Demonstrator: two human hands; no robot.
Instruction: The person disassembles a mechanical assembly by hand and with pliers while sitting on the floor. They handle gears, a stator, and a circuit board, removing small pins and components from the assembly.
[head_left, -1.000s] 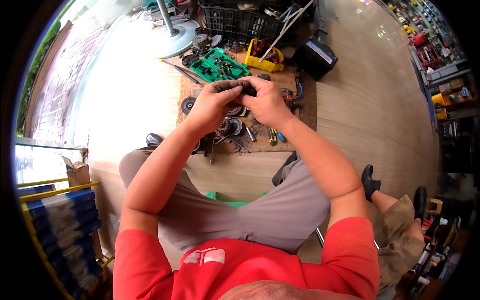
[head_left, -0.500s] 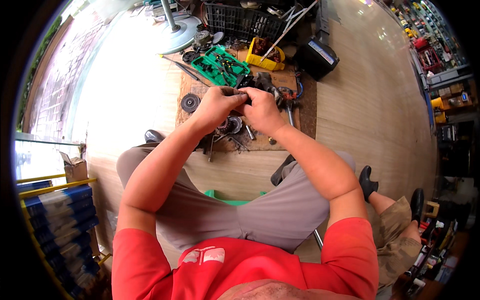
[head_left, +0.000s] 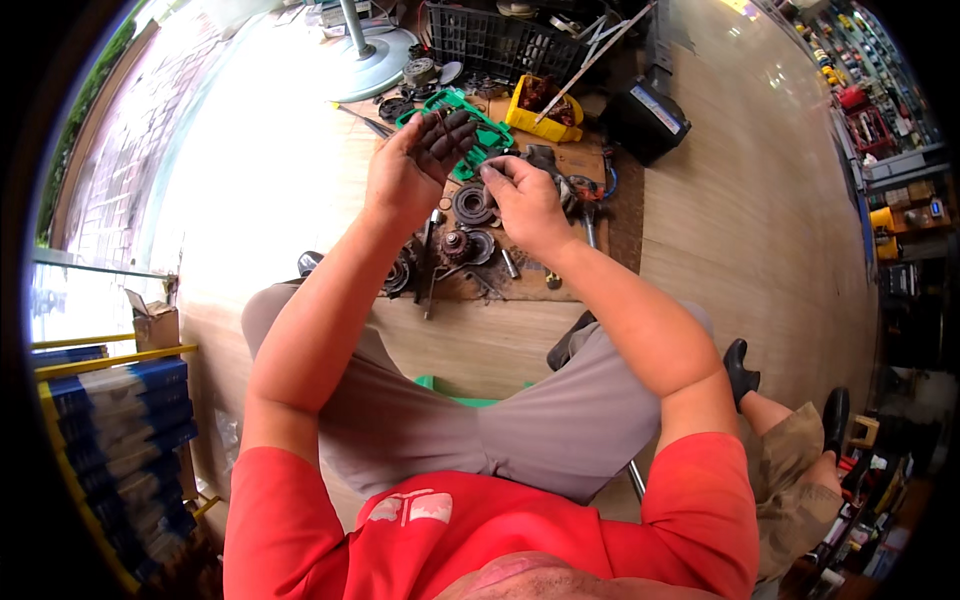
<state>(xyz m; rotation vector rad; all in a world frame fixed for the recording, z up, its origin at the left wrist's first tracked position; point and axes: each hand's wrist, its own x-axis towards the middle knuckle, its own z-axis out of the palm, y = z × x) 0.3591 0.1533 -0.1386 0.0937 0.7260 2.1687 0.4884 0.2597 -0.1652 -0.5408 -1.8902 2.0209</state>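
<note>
My left hand (head_left: 412,165) is raised palm up over the work mat, its blackened fingers stretched out and apart with nothing visibly held. To its right, my right hand (head_left: 528,205) is closed, thumb and forefinger bent together; anything between them is too small or hidden to make out. Below the hands lie a dark round grooved wheel (head_left: 471,203), a toothed round metal part (head_left: 456,246) and a short metal cylinder (head_left: 510,264). Beyond them, a green tool case (head_left: 492,131) lies open, partly covered by my left hand. A hammer (head_left: 590,226) lies right of my right hand.
A yellow bin (head_left: 570,128) of reddish parts, a black battery (head_left: 645,120) and a black crate (head_left: 480,45) stand at the far side. A round stand base (head_left: 372,68) is far left. Blue boxes (head_left: 125,420) are stacked at left. Another person's legs (head_left: 790,470) are at right.
My hands were together over the mat and have come apart. The left has turned palm up with fingers opened; the right stays pinched. The view has shifted slightly.
</note>
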